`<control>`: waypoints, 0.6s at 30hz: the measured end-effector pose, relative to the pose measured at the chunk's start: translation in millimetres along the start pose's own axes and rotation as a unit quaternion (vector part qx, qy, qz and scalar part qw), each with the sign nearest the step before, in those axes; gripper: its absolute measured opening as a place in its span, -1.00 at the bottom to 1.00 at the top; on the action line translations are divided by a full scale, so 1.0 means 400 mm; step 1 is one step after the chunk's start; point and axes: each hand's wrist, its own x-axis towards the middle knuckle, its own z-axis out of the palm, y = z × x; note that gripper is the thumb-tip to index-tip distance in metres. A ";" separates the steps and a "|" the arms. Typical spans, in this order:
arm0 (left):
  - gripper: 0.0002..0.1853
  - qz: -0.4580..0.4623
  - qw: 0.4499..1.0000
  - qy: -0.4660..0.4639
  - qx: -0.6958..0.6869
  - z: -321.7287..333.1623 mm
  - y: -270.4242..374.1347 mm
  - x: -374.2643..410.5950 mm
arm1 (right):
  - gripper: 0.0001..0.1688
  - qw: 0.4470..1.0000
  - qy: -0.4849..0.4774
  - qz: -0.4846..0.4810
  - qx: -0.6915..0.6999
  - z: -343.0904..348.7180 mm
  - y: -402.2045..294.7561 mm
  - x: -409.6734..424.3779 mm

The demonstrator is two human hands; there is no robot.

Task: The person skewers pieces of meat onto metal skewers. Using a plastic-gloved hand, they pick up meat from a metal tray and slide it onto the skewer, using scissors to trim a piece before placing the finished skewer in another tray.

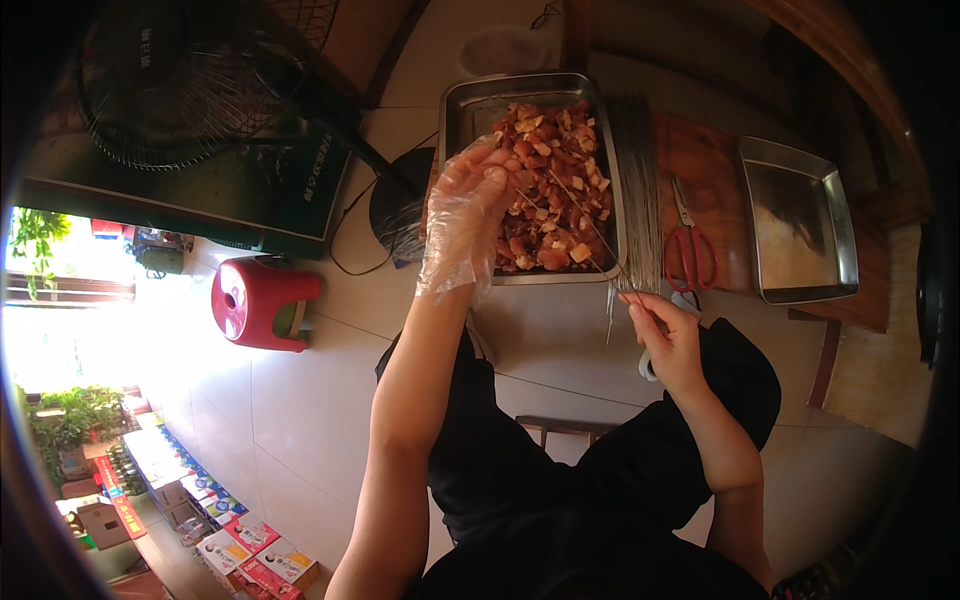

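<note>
My left hand [474,176], in a clear plastic glove, is held over a steel tray [465,112] of cut raw meat [555,180]. Its fingers and thumb are drawn together; whether a meat piece lies between them is hard to see. Bare, my right hand [667,341] pinches the near ends of two thin metal skewers [592,229] beyond the tray's lower right corner. The skewers reach over the meat, one tip close to my left thumb. Many more skewers [636,202] lie in a bundle along the tray's right side.
Red-handled scissors [691,259] and a second steel tray [799,225] rest on the wooden surface [720,172] at right. A fan [180,90] stands at upper left, above a red plastic stool [262,304]. Boxes [255,551] sit at lower left.
</note>
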 end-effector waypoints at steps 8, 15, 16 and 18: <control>-0.70 -0.002 1.000 0.009 -0.016 0.006 0.009 -0.002 | -0.77 1.000 -0.002 -0.001 0.015 0.000 -0.004 -0.002; -0.65 -0.003 1.000 -0.002 -0.010 0.001 0.007 -0.003 | -0.77 1.000 -0.001 -0.011 0.007 0.001 -0.001 -0.001; -0.65 -0.001 1.000 -0.002 0.003 0.000 0.007 -0.004 | -0.77 1.000 -0.001 -0.014 0.002 0.001 0.000 0.000; -0.64 0.004 1.000 -0.003 0.029 -0.001 0.008 -0.007 | -0.77 1.000 0.000 -0.018 0.000 0.002 -0.001 0.000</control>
